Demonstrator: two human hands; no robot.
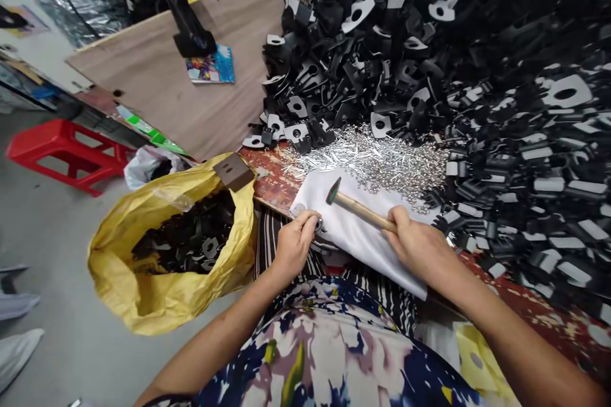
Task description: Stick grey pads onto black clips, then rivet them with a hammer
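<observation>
My right hand (416,243) is wrapped round the wooden handle of a hammer (360,208). The hammer's dark head hangs over a pale silvery cloth (351,235) at the bench edge. Just left of it, my left hand (296,243) is closed in a pinch near the cloth's left edge. A small shiny piece shows at its fingertips, too small to name. Beyond the cloth lies a heap of small metal pins and rings (367,156). Behind that rises a big pile of black and light-grey plastic clip parts (344,70).
A yellow sack (114,267) holding black parts stands open at my left, with a brown slotted block (233,172) on its rim. A wooden board (200,70) walls off the bench's left side. More black-and-grey parts (539,184) cover the right. A red stool (71,149) stands farther left.
</observation>
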